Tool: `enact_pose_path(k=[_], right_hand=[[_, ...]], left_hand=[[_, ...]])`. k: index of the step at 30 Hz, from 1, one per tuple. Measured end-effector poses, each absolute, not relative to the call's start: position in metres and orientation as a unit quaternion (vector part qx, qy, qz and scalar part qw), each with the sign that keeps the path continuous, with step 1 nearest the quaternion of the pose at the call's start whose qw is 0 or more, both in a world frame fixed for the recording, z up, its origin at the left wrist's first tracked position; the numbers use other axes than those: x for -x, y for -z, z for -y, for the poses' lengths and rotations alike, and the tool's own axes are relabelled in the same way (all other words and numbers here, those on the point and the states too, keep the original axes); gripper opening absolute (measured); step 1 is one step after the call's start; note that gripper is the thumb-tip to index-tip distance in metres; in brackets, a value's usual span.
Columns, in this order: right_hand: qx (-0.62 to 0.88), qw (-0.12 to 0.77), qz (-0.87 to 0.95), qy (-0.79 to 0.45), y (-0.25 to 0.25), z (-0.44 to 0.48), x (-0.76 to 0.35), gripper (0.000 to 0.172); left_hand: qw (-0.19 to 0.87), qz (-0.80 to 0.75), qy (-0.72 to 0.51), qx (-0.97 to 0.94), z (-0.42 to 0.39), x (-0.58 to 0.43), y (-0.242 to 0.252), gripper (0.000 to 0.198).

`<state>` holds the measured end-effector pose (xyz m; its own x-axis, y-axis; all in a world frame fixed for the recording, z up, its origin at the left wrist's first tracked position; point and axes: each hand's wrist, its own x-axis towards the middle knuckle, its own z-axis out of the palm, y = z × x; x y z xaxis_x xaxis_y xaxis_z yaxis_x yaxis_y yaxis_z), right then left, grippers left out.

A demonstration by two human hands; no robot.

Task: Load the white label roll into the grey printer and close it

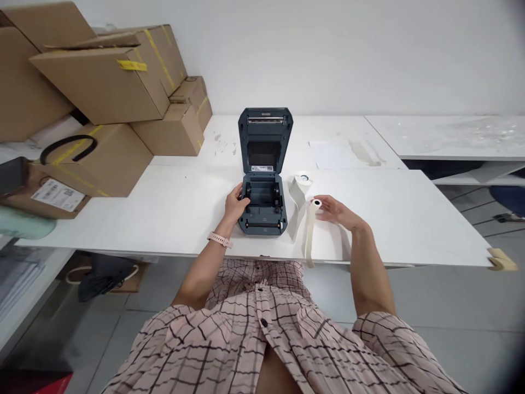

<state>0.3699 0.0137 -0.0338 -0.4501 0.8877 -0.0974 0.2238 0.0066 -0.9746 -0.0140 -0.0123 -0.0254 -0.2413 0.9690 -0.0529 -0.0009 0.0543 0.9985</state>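
A dark grey label printer [262, 210] stands on the white table with its lid [266, 137] raised, and its roll bay looks bare. My left hand [237, 205] grips the printer's left side, thumb over the rim and fingers along the outer wall. To the right of the printer, my right hand [334, 212] holds a narrow roll of white labels [315, 203] between thumb and fingers. A loose strip from that roll hangs down past the table's front edge. Between this roll and the printer stands a wider white label roll [302, 180], its strip unwound towards me.
Cardboard boxes [110, 82] are piled on the table's left, with a black curved band [69, 143] on one. A white sheet [332, 155] and clear plastic lie at the back right. Brown tape [502, 259] covers the table's right front corner.
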Motion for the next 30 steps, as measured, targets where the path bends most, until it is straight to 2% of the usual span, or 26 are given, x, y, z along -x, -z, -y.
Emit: enact_pose_path(k=[2, 7, 11, 14, 17, 20, 22, 26, 30], right_hand=[[0.446, 0.283, 0.635, -0.563, 0.028, -0.017, -0.385, 0.07], [0.463, 0.332, 0.634, -0.522, 0.011, -0.063, -0.381, 0.072], [0.434, 0.273, 0.662, -0.546, 0.011, -0.106, -0.337, 0.086], [0.451, 0.257, 0.653, -0.551, 0.017, -0.12, -0.313, 0.081], [0.454, 0.282, 0.645, -0.547, 0.015, -0.121, -0.305, 0.072], [0.398, 0.325, 0.661, -0.546, -0.009, -0.114, -0.298, 0.06], [0.353, 0.32, 0.696, -0.537, -0.035, -0.105, -0.286, 0.06], [0.312, 0.18, 0.82, -0.444, -0.084, -0.08, -0.237, 0.074], [0.337, -0.01, 0.901, -0.273, -0.098, -0.063, -0.182, 0.068]], left_hand=[[0.446, -0.576, -0.538, -0.424, 0.012, 0.015, 0.026, 0.085], [0.441, -0.586, -0.538, -0.417, 0.008, 0.016, 0.03, 0.085], [0.442, -0.585, -0.54, -0.412, 0.007, 0.015, 0.032, 0.086], [0.444, -0.579, -0.543, -0.416, 0.008, 0.014, 0.032, 0.085], [0.442, -0.584, -0.543, -0.412, 0.01, 0.013, 0.031, 0.084], [0.448, -0.582, -0.543, -0.407, 0.011, 0.011, 0.03, 0.083], [0.455, -0.577, -0.548, -0.4, 0.011, 0.01, 0.028, 0.082], [0.498, -0.577, -0.531, -0.371, 0.009, 0.012, 0.021, 0.082], [0.551, -0.55, -0.495, -0.386, 0.006, 0.022, 0.014, 0.084]])
